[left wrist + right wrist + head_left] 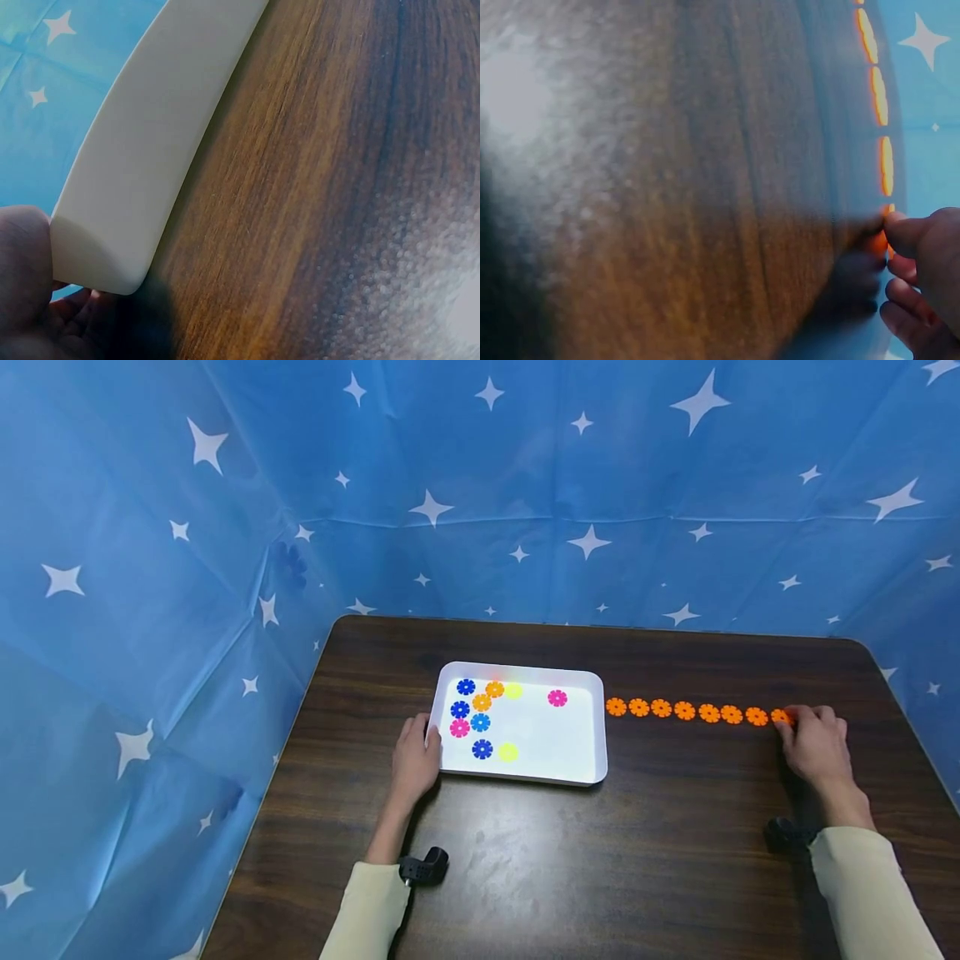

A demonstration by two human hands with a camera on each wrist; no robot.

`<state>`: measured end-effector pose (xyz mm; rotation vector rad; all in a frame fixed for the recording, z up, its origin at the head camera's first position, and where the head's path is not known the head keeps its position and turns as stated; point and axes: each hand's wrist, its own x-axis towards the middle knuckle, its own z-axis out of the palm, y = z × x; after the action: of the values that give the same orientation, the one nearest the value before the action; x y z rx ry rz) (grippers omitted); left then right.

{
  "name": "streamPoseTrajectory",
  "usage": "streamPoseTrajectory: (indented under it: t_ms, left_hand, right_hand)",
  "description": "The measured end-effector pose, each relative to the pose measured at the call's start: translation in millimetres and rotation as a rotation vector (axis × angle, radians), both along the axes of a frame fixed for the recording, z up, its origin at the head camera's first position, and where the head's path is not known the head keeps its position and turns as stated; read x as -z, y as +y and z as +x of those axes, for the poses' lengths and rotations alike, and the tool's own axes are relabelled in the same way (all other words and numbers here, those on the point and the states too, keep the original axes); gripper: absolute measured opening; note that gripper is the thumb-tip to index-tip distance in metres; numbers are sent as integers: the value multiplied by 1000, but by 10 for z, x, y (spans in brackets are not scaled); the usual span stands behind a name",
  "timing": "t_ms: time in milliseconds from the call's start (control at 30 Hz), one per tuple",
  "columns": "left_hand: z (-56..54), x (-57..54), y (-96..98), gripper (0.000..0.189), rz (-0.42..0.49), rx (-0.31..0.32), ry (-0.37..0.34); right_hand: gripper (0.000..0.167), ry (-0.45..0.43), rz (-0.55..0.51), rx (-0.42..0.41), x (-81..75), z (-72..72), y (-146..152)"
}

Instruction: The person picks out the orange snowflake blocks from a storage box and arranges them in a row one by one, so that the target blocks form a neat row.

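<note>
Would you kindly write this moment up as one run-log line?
left hand: grips white tray at left side; right hand: pinches rightmost orange disc; orange row: extends right of tray; tray contents: mixed-colour discs

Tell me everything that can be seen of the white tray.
The white tray is a shallow, smooth rectangle with rounded corners and low raised walls, apparently plastic. It sits upright on the dark wood-grain table, long sides running left to right, just left of the row of orange discs. The left hand grips its left end, thumb at the rim. On its floor lie ten small discs: three dark blue, one lighter blue, two orange, two yellow and two pink, mostly toward the left.
</note>
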<state>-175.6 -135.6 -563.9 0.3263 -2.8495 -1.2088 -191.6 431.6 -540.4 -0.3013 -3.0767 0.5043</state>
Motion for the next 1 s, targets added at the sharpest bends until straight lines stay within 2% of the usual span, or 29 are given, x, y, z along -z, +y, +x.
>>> streamPoseTrajectory:
  t_ms: [300,667,1000]
  left_hand:
    - [-17,-40,19,40,-2,10,-1]
    - [-29,-51,23,40,8,15,-13]
    - [-8,-44,4,41,20,7,-32]
  right_hand:
    - [42,25,-20,-9,-26,39,8]
    - [49,20,-26,20,-31,72,14]
    - [51,83,-50,-65,-93,101,-119]
